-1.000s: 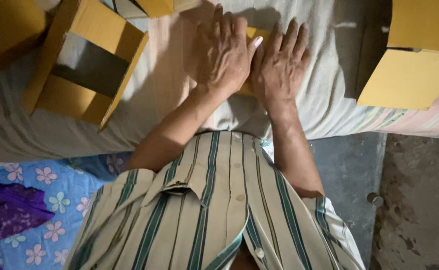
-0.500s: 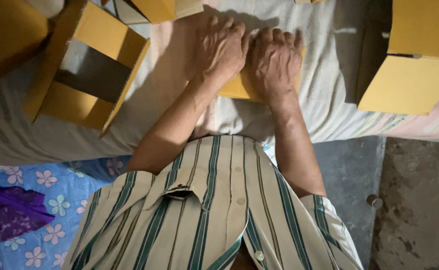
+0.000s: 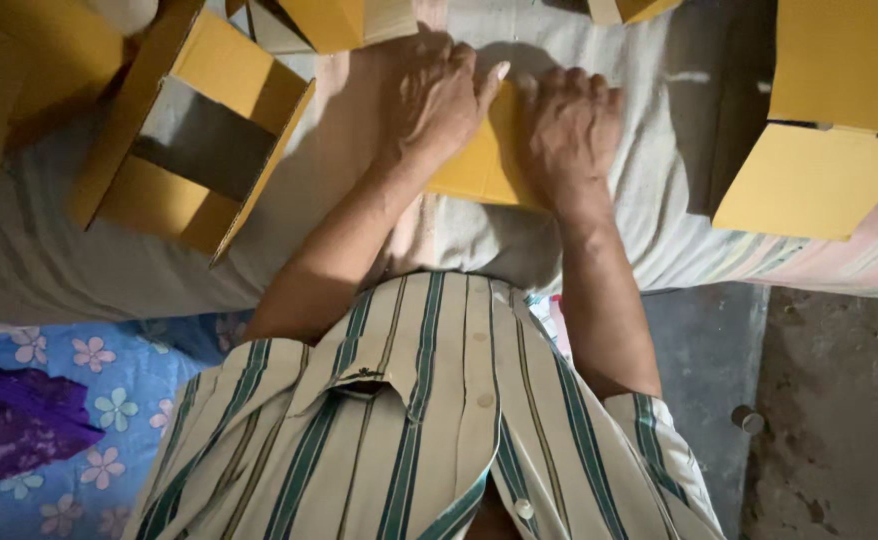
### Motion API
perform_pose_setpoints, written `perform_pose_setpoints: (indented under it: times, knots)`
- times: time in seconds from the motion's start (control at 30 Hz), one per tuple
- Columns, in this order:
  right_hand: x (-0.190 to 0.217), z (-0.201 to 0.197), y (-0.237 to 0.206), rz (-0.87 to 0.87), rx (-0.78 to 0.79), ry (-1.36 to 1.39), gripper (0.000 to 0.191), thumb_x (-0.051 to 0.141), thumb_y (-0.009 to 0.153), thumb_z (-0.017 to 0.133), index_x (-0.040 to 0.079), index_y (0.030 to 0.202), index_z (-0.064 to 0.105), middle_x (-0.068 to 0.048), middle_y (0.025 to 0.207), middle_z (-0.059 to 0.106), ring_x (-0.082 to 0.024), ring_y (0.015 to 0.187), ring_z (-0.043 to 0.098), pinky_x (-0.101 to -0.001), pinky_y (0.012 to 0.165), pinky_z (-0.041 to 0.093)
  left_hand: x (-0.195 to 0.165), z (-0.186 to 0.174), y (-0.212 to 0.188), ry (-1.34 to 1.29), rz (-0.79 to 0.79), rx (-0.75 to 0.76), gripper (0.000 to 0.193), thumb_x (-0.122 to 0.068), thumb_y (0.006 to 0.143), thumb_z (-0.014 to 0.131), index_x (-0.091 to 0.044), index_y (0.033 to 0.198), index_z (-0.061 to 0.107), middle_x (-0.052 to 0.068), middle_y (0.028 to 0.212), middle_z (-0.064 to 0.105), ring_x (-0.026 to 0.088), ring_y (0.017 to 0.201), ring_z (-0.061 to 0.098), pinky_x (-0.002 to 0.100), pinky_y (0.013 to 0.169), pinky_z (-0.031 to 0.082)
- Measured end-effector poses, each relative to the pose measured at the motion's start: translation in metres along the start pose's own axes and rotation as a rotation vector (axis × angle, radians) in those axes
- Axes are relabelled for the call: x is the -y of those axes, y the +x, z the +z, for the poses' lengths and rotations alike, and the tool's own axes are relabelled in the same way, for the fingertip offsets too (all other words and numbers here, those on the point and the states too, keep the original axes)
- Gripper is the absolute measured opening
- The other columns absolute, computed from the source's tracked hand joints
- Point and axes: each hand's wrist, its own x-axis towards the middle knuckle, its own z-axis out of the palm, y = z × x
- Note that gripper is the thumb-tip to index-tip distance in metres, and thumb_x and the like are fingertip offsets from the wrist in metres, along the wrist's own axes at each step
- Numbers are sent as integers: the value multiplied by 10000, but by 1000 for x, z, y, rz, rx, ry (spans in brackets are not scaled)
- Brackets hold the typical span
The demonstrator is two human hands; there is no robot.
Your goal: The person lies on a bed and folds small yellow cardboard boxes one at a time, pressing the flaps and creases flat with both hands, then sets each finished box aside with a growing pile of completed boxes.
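Hands press side by side on a flat yellow cardboard sheet (image 3: 479, 165) lying on the grey cloth-covered bed (image 3: 649, 200): left hand (image 3: 439, 95) flat, fingers together; right hand (image 3: 571, 130) knuckles curled. An open-ended yellow cardboard box (image 3: 194, 130) lies well left.

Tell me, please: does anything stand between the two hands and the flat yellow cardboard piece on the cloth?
Nothing visible does. The left hand and the right hand both lie directly on the flat yellow cardboard piece, fingers curled over it. The open cardboard boxes, such as the one at the left, stand off to the sides.
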Motion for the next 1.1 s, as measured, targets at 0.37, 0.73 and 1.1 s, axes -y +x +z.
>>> perform_pose_setpoints:
  times: [0.37,0.73,1.1]
  knots:
    - [0,19,-37,-6,-12,56,620,409,1143,423,-25,1586,438,-371,1635,280,-569,1533,106,-728,1213,3,-6,26,-41,144,93,-86,569,-438,1039,537,-257,1562,405,214,1634,196,574,1467,299,682,1005,451]
    - [-16,9,-41,153,66,-16,662,450,1139,392,5,1629,383,-378,1658,179,-572,1520,33,-752,1173,-38,4,19,-32,153,-47,173,628,-493,1136,404,-121,1636,322,244,1504,413,448,1381,449,670,1124,396]
    - [-38,-2,-56,198,74,-64,653,452,1183,394,8,1661,364,-375,1672,171,-581,1550,38,-738,1217,-13,25,10,-33,167,-110,148,660,-545,1129,367,-207,1667,190,297,1657,190,513,1494,215,711,1185,257]
